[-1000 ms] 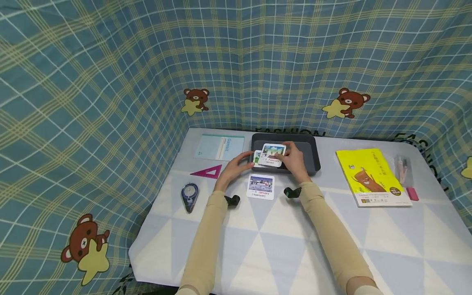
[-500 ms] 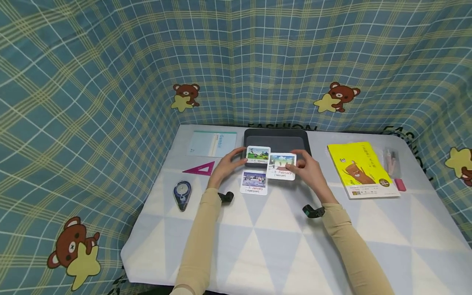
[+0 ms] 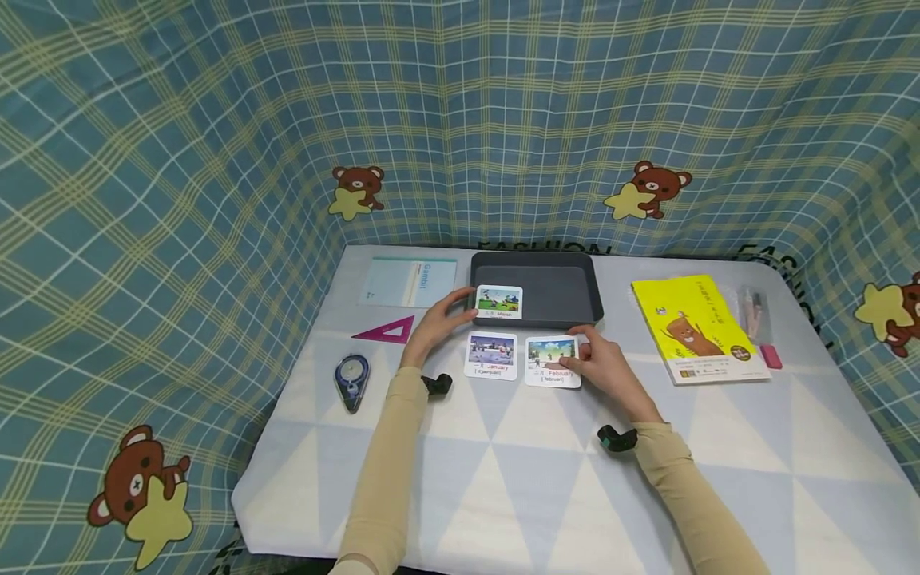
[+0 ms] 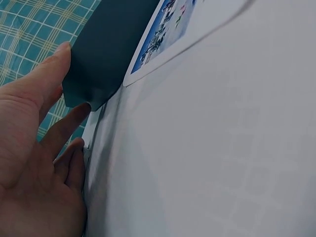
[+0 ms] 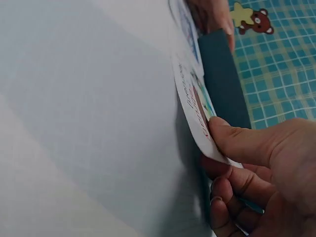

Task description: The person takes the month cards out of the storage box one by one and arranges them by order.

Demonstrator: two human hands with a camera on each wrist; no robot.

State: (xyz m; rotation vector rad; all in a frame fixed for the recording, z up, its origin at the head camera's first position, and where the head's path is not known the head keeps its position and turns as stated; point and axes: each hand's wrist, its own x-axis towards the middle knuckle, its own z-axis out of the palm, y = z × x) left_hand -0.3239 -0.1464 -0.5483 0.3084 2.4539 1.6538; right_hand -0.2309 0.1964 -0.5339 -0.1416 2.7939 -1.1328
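My right hand point(image 3: 604, 366) pinches the right edge of a white February picture card point(image 3: 552, 361), thumb on top and fingers beneath. The right wrist view shows this card point(image 5: 190, 111) tilted close over the tablecloth. To its left, a January card point(image 3: 491, 356) lies face up. Behind them stands a dark grey tray point(image 3: 561, 289), with a March card point(image 3: 499, 302) at its front left corner. My left hand point(image 3: 437, 326) holds that corner; in the left wrist view the thumb is at the top of the tray wall point(image 4: 106, 49) and a fingertip at its lower edge.
Left of the tray lie a pale blue Gambit notebook point(image 3: 410, 281), a magenta set square point(image 3: 384, 330) and a blue correction tape point(image 3: 351, 379). At right are a yellow book point(image 3: 693, 327), a clear pouch point(image 3: 755, 314) and a pink eraser point(image 3: 771, 357). A checked curtain point(image 3: 503, 120) hangs behind.
The right hand has brought the February card out from over the tray, toward the front, to the right of the January card. The March card, earlier partly covered, now shows. The left hand stays at the tray.
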